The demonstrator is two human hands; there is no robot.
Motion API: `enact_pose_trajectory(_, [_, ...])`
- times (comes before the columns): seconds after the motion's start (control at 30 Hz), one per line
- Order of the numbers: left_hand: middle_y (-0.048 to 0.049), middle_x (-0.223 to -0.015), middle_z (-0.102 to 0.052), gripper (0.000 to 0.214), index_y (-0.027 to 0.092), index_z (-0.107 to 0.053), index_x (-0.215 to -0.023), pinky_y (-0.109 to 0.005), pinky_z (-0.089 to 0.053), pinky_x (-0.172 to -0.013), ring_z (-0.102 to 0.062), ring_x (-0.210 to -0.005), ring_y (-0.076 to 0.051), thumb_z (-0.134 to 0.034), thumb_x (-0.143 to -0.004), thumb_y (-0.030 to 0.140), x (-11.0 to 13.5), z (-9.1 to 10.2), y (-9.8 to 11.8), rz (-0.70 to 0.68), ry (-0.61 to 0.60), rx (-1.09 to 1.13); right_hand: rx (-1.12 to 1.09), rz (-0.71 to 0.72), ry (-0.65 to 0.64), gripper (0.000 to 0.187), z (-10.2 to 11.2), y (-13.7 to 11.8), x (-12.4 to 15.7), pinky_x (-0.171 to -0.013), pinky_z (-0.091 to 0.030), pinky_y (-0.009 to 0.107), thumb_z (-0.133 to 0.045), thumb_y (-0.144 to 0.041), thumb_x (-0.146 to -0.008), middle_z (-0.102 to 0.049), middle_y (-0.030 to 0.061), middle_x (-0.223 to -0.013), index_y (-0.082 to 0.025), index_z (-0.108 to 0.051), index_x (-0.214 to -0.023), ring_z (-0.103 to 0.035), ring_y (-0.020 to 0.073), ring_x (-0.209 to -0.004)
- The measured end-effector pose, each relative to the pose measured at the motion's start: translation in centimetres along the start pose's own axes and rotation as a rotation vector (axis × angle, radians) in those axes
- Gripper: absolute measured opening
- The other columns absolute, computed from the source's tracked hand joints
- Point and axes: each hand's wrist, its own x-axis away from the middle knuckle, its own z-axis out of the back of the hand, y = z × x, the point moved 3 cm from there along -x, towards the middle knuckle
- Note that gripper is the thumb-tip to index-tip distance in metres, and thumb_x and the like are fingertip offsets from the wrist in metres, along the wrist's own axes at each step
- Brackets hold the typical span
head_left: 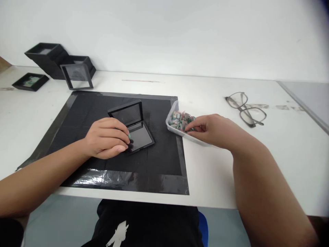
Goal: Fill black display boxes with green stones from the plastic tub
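Note:
A small black hinged case [136,128] lies open on a black mat [102,161], its clear lid raised at the back. My left hand [106,138] rests on the case's left front edge with the fingers curled over it. My right hand [213,128] reaches into a clear plastic tray [171,113] at the mat's right edge. The tray holds several small green and pink wrapped pieces [180,119]. The thumb and fingers of that hand are pinched together among the pieces; what they hold is too small to name.
A pair of glasses [245,109] lies on the white table at the right. Black frame boxes [55,58] are stacked at the back left, with one frame [77,76] leaning and a flat one [30,81] beside them. A grey panel [308,96] lies far right.

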Motion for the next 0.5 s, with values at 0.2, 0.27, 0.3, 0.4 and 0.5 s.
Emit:
enact_pose_trajectory(0.2, [-0.0013, -0.071, -0.075, 0.024, 0.018, -0.069, -0.073, -0.031, -0.056, -0.071, -0.071, -0.076, -0.019, -0.056, -0.092, 0.024, -0.03, -0.05, -0.04, 0.005, -0.011, -0.002, 0.063, 0.001, 0.036, 0.018, -0.34, -0.53, -0.35, -0.056, -0.035, 0.029, -0.059, -0.036, -0.083, -0.066, -0.0009, -0.070, -0.027, -0.074, -0.082, -0.056, 0.0160, -0.062])
enact_pose_trajectory(0.27, [-0.0012, -0.071, -0.075, 0.023, 0.018, -0.069, -0.073, -0.031, -0.056, -0.071, -0.071, -0.076, -0.018, -0.056, -0.092, 0.024, -0.05, -0.05, -0.05, 0.006, -0.009, 0.000, 0.081, 0.007, 0.028, 0.018, -0.43, -0.47, -0.42, -0.056, -0.035, 0.029, -0.057, -0.035, -0.084, -0.066, -0.0006, -0.071, -0.027, -0.073, -0.082, -0.057, 0.0169, -0.065])
enact_pose_trajectory(0.3, [-0.0013, -0.071, -0.075, 0.023, 0.018, -0.068, -0.073, -0.031, -0.056, -0.071, -0.071, -0.075, -0.018, -0.056, -0.092, 0.024, -0.06, -0.06, -0.05, 0.006, -0.010, 0.001, 0.090, 0.006, 0.029, 0.018, -0.43, -0.37, -0.44, -0.057, -0.035, 0.029, -0.056, -0.035, -0.084, -0.066, -0.0005, -0.072, -0.027, -0.072, -0.083, -0.057, 0.0172, -0.065])
enact_pose_trajectory(0.4, [-0.0013, -0.070, -0.075, 0.023, 0.018, -0.068, -0.073, -0.032, -0.055, -0.071, -0.071, -0.075, -0.018, -0.056, -0.092, 0.024, -0.12, -0.08, -0.04, 0.007, -0.019, 0.002, 0.115, -0.020, 0.050, 0.018, -0.30, 0.01, -0.47, -0.058, -0.034, 0.029, -0.059, -0.039, -0.083, -0.066, -0.0003, -0.073, -0.027, -0.072, -0.085, -0.057, 0.0177, -0.066])
enact_pose_trajectory(0.5, [-0.0008, -0.070, -0.075, 0.024, 0.019, -0.068, -0.073, -0.031, -0.055, -0.071, -0.071, -0.074, -0.018, -0.055, -0.092, 0.025, -0.12, -0.07, 0.00, 0.009, -0.025, 0.000, 0.137, -0.063, 0.072, 0.017, -0.16, 0.16, -0.51, -0.058, -0.033, 0.029, -0.061, -0.040, -0.081, -0.066, -0.0002, -0.072, -0.027, -0.072, -0.086, -0.057, 0.0180, -0.064])
